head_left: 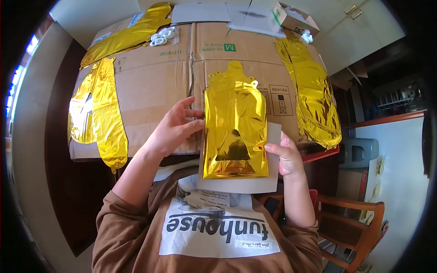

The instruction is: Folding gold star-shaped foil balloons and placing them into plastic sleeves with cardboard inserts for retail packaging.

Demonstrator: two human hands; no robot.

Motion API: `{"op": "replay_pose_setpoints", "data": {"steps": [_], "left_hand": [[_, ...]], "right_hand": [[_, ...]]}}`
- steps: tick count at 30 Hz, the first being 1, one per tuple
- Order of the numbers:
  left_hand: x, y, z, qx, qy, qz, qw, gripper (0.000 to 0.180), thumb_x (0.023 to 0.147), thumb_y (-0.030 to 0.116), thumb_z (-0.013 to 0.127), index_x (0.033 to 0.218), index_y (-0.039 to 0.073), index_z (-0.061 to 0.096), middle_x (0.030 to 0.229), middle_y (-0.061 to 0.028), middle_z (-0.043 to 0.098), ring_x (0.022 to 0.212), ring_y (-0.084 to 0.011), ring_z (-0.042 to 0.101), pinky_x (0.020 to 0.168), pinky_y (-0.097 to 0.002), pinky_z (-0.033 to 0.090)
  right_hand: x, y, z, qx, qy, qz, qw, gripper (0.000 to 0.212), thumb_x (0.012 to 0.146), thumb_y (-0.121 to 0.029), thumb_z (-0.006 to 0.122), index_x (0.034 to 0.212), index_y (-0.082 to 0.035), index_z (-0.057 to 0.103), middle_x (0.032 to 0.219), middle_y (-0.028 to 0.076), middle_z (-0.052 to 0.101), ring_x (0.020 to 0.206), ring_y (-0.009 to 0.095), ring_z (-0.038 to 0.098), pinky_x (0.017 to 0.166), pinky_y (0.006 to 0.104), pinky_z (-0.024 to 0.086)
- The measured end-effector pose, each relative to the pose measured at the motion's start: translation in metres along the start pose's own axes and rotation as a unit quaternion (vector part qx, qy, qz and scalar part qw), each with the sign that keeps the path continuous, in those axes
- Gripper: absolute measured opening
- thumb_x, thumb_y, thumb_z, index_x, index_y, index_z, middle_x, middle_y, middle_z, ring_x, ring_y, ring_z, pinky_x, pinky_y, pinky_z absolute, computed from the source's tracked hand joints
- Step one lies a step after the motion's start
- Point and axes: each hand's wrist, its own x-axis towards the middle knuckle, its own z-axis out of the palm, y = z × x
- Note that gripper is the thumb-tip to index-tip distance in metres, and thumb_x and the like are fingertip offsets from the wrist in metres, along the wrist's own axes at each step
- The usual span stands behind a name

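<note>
A folded gold foil balloon (235, 132) lies flat over a pale card (273, 157), in front of my chest at the near edge of the cardboard. Its tabbed end points away from me. My right hand (287, 154) pinches the card's right side, the thumb on top by the foil's edge and the fingers mostly behind. At the foil's left edge, my left hand (175, 123) is open with its fingers spread. The thumb and fingertips are at or very near that edge; whether they touch it I cannot tell.
Flat gold foil balloons lie on the cardboard (141, 95): one at left (98, 113), one at far left (129, 34), more at right (314, 91). White ribbon rolls (163, 36), pale sheets (200, 12) and a small box (296, 19) sit at the back. A wooden chair (350, 227) stands at lower right.
</note>
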Motion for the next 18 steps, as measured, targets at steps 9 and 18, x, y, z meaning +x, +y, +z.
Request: {"op": "replay_pose_setpoints", "data": {"steps": [9, 18], "left_hand": [[-0.017, 0.011, -0.005, -0.149, -0.117, -0.060, 0.980, 0.080, 0.094, 0.002, 0.068, 0.158, -0.002, 0.019, 0.125, -0.0168, 0.064, 0.112, -0.0200, 0.065, 0.095, -0.0317, 0.054], [-0.038, 0.011, 0.012, 0.033, -0.028, 0.037, 0.998, 0.099, 0.088, -0.013, 0.064, 0.164, 0.009, 0.005, 0.114, -0.0167, 0.069, 0.104, -0.0144, 0.067, 0.087, -0.0270, 0.054]], "right_hand": [[-0.008, 0.013, 0.005, 0.045, -0.022, 0.009, 0.999, 0.057, 0.082, -0.001, 0.071, 0.137, -0.002, 0.055, 0.129, 0.007, 0.065, 0.120, 0.017, 0.061, 0.109, 0.0338, 0.043], [-0.020, 0.017, 0.027, -0.072, 0.019, -0.071, 0.995, 0.076, 0.082, -0.001, 0.074, 0.149, 0.001, 0.039, 0.144, 0.010, 0.054, 0.134, 0.018, 0.050, 0.117, 0.0352, 0.034]]}}
